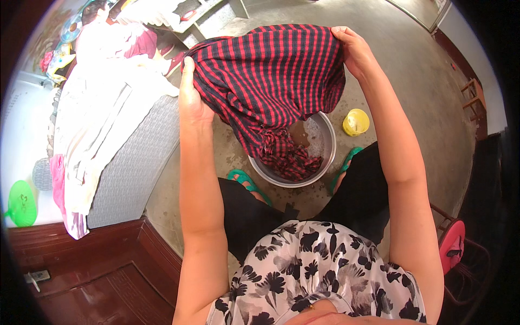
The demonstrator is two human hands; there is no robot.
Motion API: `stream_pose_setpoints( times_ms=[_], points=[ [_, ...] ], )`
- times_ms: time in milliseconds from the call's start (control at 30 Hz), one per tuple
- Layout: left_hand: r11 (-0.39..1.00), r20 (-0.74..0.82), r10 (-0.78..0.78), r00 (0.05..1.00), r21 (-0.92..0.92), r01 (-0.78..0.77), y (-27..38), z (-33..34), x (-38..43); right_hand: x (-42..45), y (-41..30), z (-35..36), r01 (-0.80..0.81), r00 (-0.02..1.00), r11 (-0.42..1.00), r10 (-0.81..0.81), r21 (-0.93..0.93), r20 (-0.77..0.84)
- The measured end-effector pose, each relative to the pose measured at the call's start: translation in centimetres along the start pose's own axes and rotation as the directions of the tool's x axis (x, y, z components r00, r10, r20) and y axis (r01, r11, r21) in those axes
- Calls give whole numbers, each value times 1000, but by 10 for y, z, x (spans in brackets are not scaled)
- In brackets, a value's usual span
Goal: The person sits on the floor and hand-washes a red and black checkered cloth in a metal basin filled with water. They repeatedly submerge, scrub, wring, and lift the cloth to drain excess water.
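A red and black checked cloth [276, 69] is spread between my two hands, above the floor. My left hand [191, 97] grips its left edge, thumb on top. At the upper right corner, my right hand [354, 48] pinches the fabric. The lower end of the cloth trails down, bunched and dark, into a round metal basin [332, 150]. Brownish water with suds [315, 134] shows inside the basin. The raised fabric hides the basin's far left rim.
A yellow plastic cup [356, 122] stands right of the basin. Green sandals [248, 185] are on my feet either side. White garments [105, 122] lie over a grey woven surface [134, 162] at left, near another person [122, 38]. A pink-seated stool [451, 245] is at lower right.
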State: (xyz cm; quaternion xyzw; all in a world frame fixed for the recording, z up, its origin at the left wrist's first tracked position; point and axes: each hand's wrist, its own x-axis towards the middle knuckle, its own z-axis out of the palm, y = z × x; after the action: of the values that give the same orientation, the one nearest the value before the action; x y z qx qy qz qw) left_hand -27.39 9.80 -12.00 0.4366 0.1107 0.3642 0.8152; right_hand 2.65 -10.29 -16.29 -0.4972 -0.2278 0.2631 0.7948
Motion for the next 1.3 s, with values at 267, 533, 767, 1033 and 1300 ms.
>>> stream_pose_setpoints(
  times_ms=[267,533,767,1033,1300],
  points=[
    [991,-123,37,992,-120,-52,-10,1,8,-2,-1,0,-53,994,995,61,-84,95],
    [974,-173,-88,981,-223,47,-28,41,1,-41,14,65,-47,891,956,172,-290,420],
    [916,-120,-161,980,-388,103,-61,36,22,-67,25,96,-101,871,958,217,-270,441],
    [912,-18,-229,973,-354,208,-61,42,18,-46,37,70,-376,903,926,356,43,241],
    [901,-46,-426,904,-115,418,-55,17,22,-27,28,43,-556,831,739,486,380,271]
  ],
)
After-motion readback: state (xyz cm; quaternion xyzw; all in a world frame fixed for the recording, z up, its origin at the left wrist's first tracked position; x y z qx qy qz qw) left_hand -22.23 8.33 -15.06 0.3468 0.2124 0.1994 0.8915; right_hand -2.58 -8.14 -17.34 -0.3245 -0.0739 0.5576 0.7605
